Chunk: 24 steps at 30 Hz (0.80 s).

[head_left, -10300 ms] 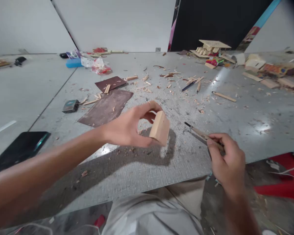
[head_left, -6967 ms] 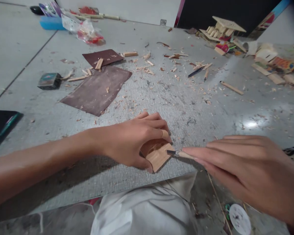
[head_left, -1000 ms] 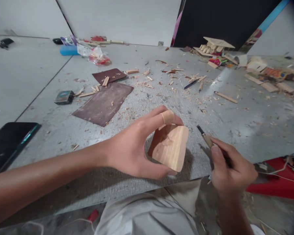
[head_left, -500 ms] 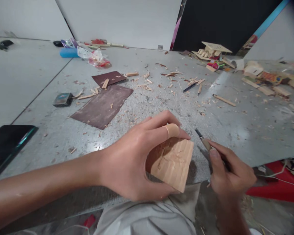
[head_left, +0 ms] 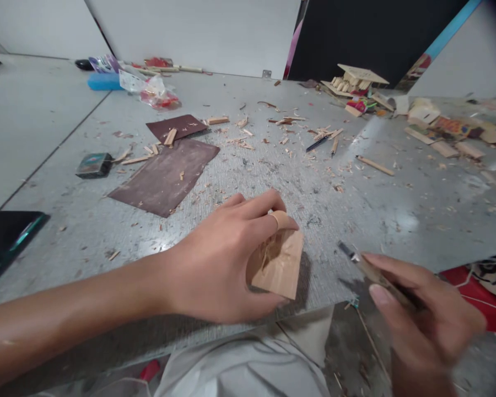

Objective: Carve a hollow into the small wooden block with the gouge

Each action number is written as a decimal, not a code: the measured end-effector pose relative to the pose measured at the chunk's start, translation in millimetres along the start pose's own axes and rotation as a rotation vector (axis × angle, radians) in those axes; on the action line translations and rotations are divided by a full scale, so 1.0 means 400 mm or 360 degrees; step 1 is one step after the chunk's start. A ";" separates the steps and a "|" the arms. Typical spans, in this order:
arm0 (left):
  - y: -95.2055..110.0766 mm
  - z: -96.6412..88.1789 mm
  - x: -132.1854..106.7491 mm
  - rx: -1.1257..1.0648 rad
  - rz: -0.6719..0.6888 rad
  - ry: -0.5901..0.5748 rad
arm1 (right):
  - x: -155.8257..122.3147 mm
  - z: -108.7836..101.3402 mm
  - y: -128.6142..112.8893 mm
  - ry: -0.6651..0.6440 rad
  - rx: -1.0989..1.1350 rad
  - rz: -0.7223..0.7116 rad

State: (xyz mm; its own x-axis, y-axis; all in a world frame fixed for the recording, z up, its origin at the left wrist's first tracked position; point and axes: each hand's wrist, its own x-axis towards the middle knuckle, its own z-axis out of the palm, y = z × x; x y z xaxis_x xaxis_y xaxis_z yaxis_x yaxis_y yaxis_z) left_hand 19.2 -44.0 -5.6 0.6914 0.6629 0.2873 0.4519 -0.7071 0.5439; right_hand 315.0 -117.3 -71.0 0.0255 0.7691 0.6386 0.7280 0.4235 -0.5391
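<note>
Now then, the broad tabletop (head_left: 438, 220) is strewn with scraps, a brown sheet (head_left: 161, 182) lying beyond the left hand (head_left: 219, 264), whose fingers curl wide and clamp the wooden block's opposite edges! The right hand (head_left: 430, 314) waits alongside, fingers closed on a handle! There's the wooden block (head_left: 279, 273), at the tabletop's near edge, and the carving tool (head_left: 371, 272), its blade clear of the wood! Pale shavings (head_left: 242, 144) litter the middle, and small cuts (head_left: 268, 251) roughen the upper face: carving looks begun, the smoother near end seems uncut, how much remains is hard to tell
</note>
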 end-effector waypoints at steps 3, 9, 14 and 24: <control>-0.020 0.026 0.007 0.0143 -0.0093 -0.0213 | 0.047 -0.052 -0.033 -0.0393 0.0003 -0.0204; -0.032 0.058 0.002 0.0267 -0.0160 -0.0454 | 0.129 -0.055 -0.055 -0.1217 -0.0005 -0.0461; -0.023 0.046 0.000 0.0266 -0.0175 -0.0495 | 0.145 -0.043 -0.058 -0.1235 -0.0135 -0.0578; -0.039 0.049 -0.002 0.0211 -0.0107 -0.0455 | 0.151 -0.030 -0.069 -0.1199 -0.0127 -0.0618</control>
State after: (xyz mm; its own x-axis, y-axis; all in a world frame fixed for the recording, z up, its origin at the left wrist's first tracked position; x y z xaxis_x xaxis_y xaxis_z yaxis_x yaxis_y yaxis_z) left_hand 22.8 -38.3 -29.8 0.7795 0.6263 0.0111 0.5583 -0.7027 0.4411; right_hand 304.5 -88.2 -10.8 -0.6784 0.7014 0.2186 0.6377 0.7099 -0.2990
